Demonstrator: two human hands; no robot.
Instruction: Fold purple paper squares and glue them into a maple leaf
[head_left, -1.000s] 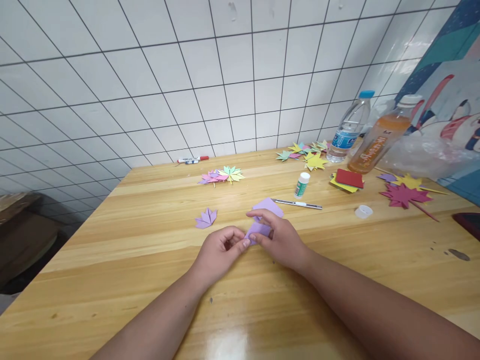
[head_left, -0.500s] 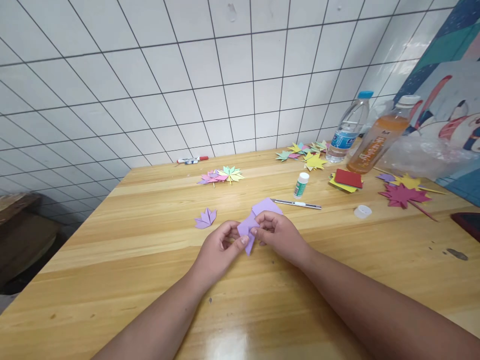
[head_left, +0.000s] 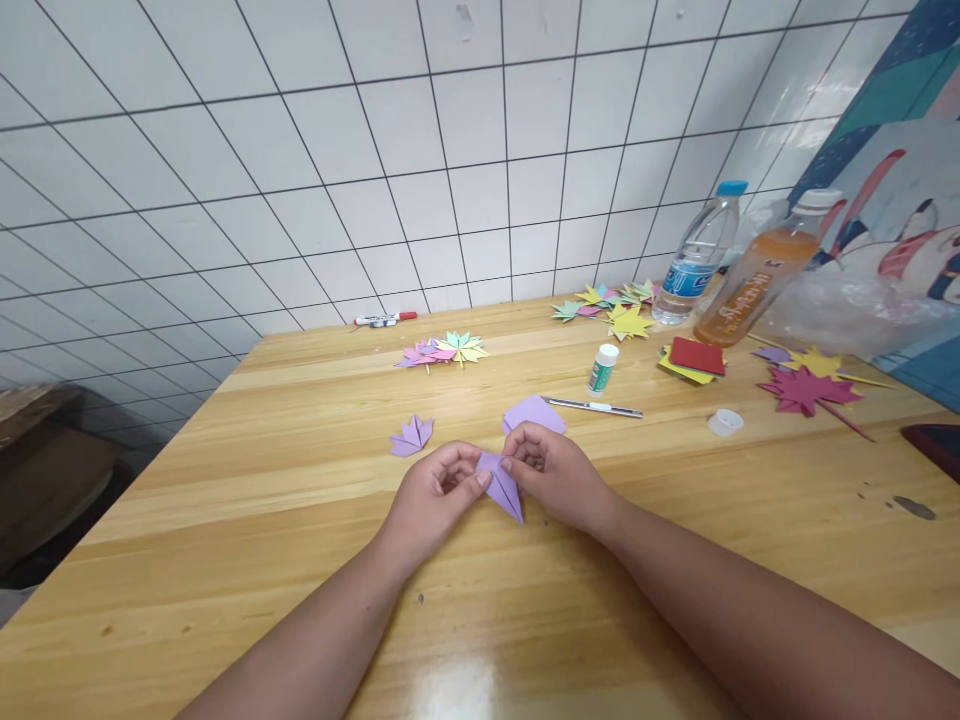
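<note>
A folded piece of purple paper (head_left: 501,484), kite-shaped with its point toward me, is held between both hands above the wooden table. My left hand (head_left: 442,490) pinches its left edge between thumb and fingers. On the upper right edge, my right hand (head_left: 559,472) is closed with thumb against fingers. Just beyond my right hand lies a flat stack of purple paper (head_left: 535,412). To the left of my hands rests a purple folded paper leaf section (head_left: 412,436) with several points.
Behind the paper stack lie a utility knife (head_left: 592,407) and an upright glue stick (head_left: 602,370); its white cap (head_left: 725,423) is to the right. Red and yellow paper (head_left: 696,357), a water bottle (head_left: 694,255), an orange drink bottle (head_left: 765,270) and paper leaves (head_left: 806,391) stand or lie rightward.
The purple paper has turned in my hands: its lower flap is now a wider creased triangle pointing down and slightly right. Both hands stay almost in place.
</note>
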